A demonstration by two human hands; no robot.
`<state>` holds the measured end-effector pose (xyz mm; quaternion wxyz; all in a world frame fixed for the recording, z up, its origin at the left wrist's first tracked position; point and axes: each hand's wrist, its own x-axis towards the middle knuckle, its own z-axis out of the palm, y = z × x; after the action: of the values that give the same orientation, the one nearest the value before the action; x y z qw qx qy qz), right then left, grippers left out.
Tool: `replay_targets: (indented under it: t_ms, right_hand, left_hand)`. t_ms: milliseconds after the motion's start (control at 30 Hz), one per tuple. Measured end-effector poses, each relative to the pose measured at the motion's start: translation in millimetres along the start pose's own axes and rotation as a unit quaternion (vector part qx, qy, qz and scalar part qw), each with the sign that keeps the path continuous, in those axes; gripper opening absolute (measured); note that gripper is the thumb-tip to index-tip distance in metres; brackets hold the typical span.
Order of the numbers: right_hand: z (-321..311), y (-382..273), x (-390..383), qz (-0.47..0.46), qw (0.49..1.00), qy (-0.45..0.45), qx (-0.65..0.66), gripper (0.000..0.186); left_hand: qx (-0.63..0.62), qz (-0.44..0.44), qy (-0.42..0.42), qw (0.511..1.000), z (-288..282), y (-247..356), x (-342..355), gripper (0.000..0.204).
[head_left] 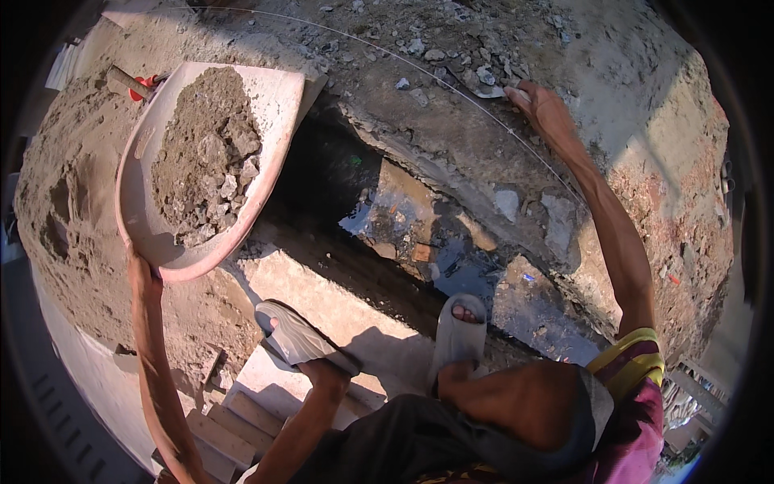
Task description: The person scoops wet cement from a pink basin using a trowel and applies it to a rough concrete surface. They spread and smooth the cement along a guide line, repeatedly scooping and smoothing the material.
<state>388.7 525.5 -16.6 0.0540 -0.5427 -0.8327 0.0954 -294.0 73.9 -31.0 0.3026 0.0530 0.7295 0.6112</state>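
Observation:
My left hand (pixel 143 270) is closed on the near rim of a pinkish-white scoop-shaped pan (pixel 278 97). A heap of grey-brown soil (pixel 187 121) and stone chunks (pixel 234 185) lies in it. Over at the upper right, my right hand (pixel 542 109) is wrapped round the handle of a trowel (pixel 488 92). The trowel's metal blade rests against broken rubble (pixel 484 74) on the far bank, and its tip is hard to make out. Part of my left fingers is hidden under the pan's rim.
Between the two banks runs a trench (pixel 387 202) with dark water and debris. A thin white string (pixel 347 34) arcs over the far bank. My sandalled feet stand on a pale ledge (pixel 298 282). Stacked bricks (pixel 234 431) lie at lower left, a wooden handle (pixel 127 81) beyond the pan.

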Motion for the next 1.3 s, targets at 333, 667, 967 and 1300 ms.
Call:
replay_targets:
  t_ms: [333,667,967,1300]
  right_hand:
    - [-120.1,-78.3,4.7,-0.023,0.998,-0.063,-0.018,0.06]
    - [-123.6,-200.8,54.2,-0.252,0.955,0.155,0.005,0.034]
    - [-46.3,94.9,-96.5,-0.01,0.992,-0.125,-0.016,0.054]
    - [-0.7,48.4,3.9,-0.015,0.996,-0.009,-0.082,0.053]
  left_hand:
    - [-0.002,0.003,0.013,1.0,-3.0,3.8,0.5,0.053]
    - [0.016,0.035,-0.012,0.999,-24.8,-11.6,13.2,0.057]
    - [0.032,0.012,-0.024,0.999,-2.6,-13.0,-0.2,0.063]
    - [-0.002,0.0,-0.05,0.999,-28.3,-9.8,20.6,0.058]
